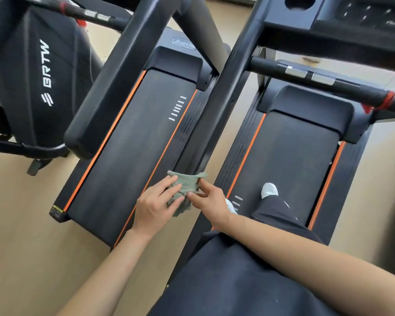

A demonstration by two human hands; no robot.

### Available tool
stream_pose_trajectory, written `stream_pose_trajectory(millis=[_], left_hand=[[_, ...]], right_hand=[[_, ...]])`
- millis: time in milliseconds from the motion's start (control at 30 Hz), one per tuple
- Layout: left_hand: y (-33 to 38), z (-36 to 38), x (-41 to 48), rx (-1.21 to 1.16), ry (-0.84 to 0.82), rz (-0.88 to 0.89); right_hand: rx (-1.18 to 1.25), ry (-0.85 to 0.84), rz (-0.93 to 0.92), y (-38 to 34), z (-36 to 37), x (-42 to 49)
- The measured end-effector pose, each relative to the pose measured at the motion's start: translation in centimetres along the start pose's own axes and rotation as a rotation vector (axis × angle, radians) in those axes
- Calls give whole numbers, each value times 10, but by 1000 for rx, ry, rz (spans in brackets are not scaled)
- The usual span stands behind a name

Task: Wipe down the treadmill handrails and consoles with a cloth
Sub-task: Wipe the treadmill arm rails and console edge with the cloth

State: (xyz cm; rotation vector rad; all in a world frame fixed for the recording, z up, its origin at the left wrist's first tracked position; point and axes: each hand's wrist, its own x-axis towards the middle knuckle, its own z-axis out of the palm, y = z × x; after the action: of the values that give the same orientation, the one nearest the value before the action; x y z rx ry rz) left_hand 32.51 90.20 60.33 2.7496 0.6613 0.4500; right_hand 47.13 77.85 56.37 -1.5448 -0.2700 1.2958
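A small grey-green cloth [187, 183] lies draped over the near end of a black handrail [217, 96] that runs up toward the console [360, 14] at the top right. My left hand [157, 204] lies on the cloth's left side with the fingers spread nearly straight. My right hand [209, 198] pinches the cloth's right edge between thumb and fingers. A second black handrail [114, 83] belongs to the treadmill on the left. A front crossbar [324, 82] with silver sensor plates runs below the console.
Two treadmill belts [137, 142] [290, 160] with orange stripes lie side by side. My legs in dark trousers and white shoes [269, 190] stand on the right belt. A black BRTW machine [39, 71] stands at the left on the beige floor [27, 236].
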Motion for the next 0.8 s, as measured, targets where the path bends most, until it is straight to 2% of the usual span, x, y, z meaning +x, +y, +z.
stream_pose_trajectory(millis=[367, 800], left_hand=[[19, 16, 67, -25, -100, -112], [31, 34, 190, -82, -303, -135]], right_hand=[[238, 85, -53, -44, -32, 33], [284, 197, -119, -111, -94, 108]])
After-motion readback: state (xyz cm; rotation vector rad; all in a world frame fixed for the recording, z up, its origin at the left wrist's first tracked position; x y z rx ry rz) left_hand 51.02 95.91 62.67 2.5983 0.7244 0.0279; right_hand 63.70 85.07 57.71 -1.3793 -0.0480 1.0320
